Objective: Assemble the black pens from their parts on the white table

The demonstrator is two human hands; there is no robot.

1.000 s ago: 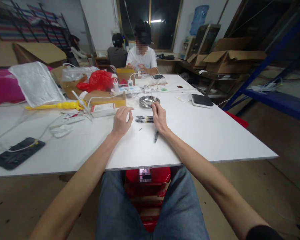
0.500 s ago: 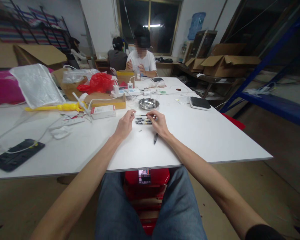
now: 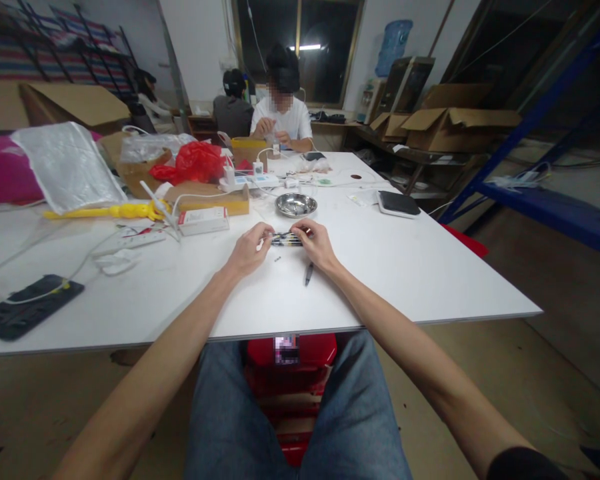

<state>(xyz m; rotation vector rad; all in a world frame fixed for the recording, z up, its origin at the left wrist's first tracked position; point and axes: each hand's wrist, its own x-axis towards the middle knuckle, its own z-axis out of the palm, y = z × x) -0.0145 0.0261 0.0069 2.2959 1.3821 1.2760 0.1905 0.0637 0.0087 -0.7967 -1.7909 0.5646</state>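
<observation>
Black pens (image 3: 286, 239) lie crosswise between my hands; my left hand (image 3: 247, 248) pinches one end, my right hand (image 3: 316, 241) pinches the other.

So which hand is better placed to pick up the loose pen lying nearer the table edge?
Probably the right hand: the loose pen lies just beside its wrist, farther from the left hand.

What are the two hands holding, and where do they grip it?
A small bunch of dark pens, held by its two ends: the left hand pinches the left end, the right hand the right end, just above the white table.
</observation>
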